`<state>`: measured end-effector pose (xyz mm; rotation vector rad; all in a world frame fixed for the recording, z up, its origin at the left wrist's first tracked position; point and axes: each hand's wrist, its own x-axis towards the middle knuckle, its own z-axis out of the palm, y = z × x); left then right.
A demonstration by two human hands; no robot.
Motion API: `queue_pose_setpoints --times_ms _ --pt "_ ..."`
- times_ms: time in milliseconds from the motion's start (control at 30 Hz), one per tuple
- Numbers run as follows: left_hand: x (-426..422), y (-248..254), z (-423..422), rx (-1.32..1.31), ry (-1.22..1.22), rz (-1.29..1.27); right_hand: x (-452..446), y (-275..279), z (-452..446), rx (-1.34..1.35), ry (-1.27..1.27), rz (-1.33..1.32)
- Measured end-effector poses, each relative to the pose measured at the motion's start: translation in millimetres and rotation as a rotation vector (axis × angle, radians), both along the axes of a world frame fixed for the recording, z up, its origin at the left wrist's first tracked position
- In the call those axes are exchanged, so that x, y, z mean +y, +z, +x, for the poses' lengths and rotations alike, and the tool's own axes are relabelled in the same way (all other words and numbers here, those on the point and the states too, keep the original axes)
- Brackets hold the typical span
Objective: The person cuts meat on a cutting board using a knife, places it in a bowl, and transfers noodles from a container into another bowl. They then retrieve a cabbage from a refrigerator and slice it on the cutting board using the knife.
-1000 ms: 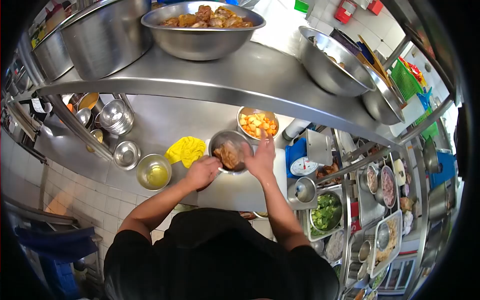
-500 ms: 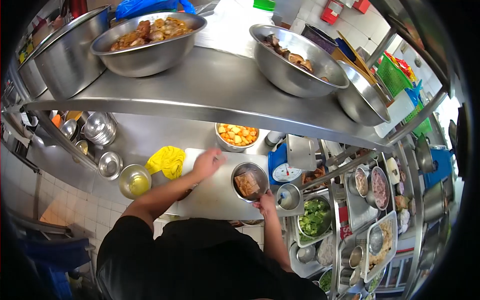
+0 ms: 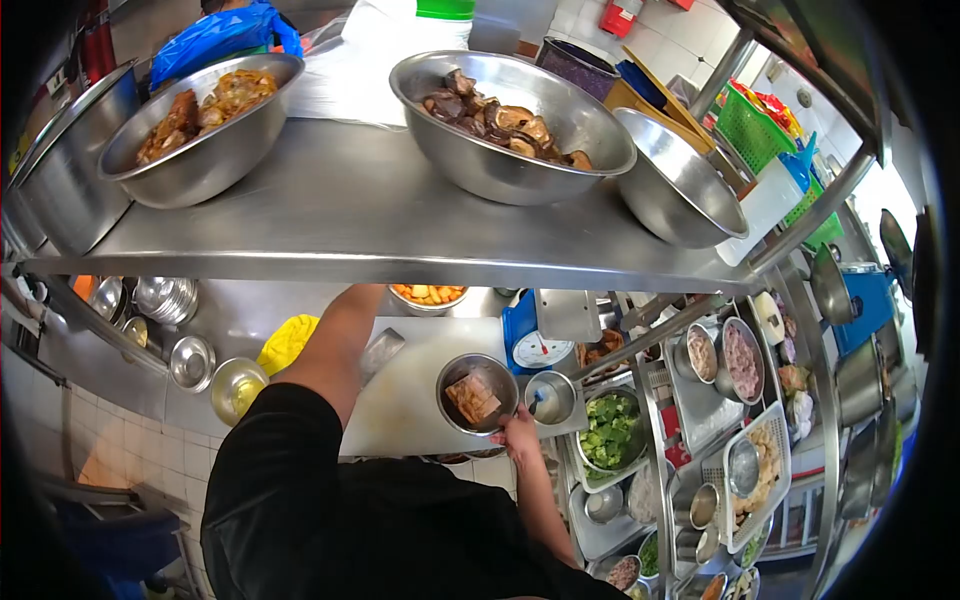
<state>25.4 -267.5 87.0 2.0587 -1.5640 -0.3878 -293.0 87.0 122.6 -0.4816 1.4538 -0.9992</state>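
My right hand point(image 3: 519, 436) grips the near right rim of a steel bowl point(image 3: 448, 415), which holds brownish flat pieces of food point(image 3: 472, 400). That bowl is over the right part of a white cutting board point(image 3: 400, 405). My left arm point(image 3: 335, 335) reaches forward, and the hand is hidden behind the steel shelf point(image 3: 330, 235). Beside this forearm a flat grey rectangular piece, perhaps a cleaver blade point(image 3: 382, 352), lies on the board. A yellow cloth point(image 3: 287, 343) sits left of the arm. Partly covered by the shelf edge is a bowl of orange and yellow chunks point(image 3: 428, 294).
A blue scale point(image 3: 519, 325) and a small steel pot point(image 3: 550, 397) stand right of the board. Farther right are trays with greens point(image 3: 610, 430) and meat point(image 3: 741, 362). The shelf overhead carries large bowls, one with mushrooms point(image 3: 510, 128). A bowl of yellow liquid point(image 3: 238, 392) stands left.
My left hand has moved forward from above the board to behind the shelf. My right hand still holds the bowl. The view has shifted, and more of the mushrooms shows.
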Motion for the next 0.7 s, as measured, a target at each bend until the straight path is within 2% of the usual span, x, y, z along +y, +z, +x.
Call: queue_pose_setpoints --times_ms 333,500,700 --pt "5 27 59 0.229 -0.075 0.175 -31 -4 -9 -0.076 -0.059 -0.051" --pt "9 37 78 0.408 -0.093 0.241 -112 -12 5 -0.156 -0.099 -0.05" --pt "23 48 94 0.626 -0.076 0.296 -222 -41 37 -0.041 -0.202 -0.046"
